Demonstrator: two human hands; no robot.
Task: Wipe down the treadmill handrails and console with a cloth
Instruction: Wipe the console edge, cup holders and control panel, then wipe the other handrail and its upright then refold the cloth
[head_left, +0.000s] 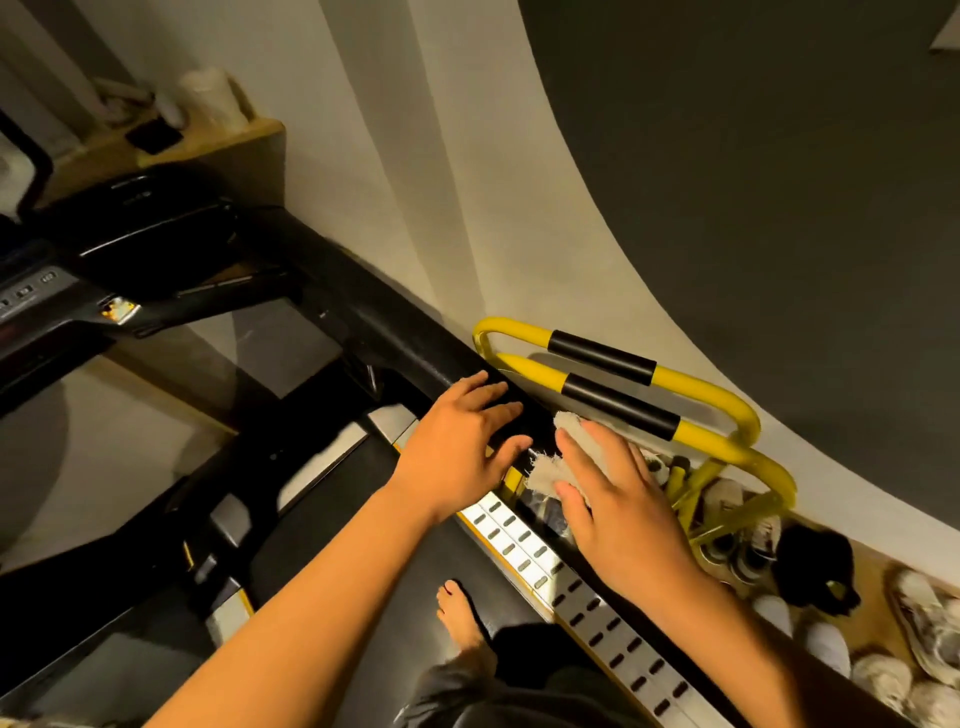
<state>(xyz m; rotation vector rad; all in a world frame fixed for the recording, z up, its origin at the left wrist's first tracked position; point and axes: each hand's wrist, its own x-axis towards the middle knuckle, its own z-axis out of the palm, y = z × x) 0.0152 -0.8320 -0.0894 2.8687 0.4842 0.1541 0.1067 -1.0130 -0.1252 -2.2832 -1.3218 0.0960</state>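
Observation:
The treadmill's black right handrail (395, 332) runs from the console (62, 291) at the left down toward me. My left hand (457, 447) rests on the handrail's near end with its fingers spread flat. Just right of it, my right hand (613, 493) presses a frayed beige cloth (550, 467) against the rail's end with straight fingers. The cloth shows only between and under the fingers.
A yellow frame with black grips (623, 395) stands right of the rail against the white wall. Shoes and slippers (909, 649) lie on the floor at the lower right. My bare foot (462, 618) stands on the treadmill belt. A wooden shelf with bottles (182, 130) is behind the console.

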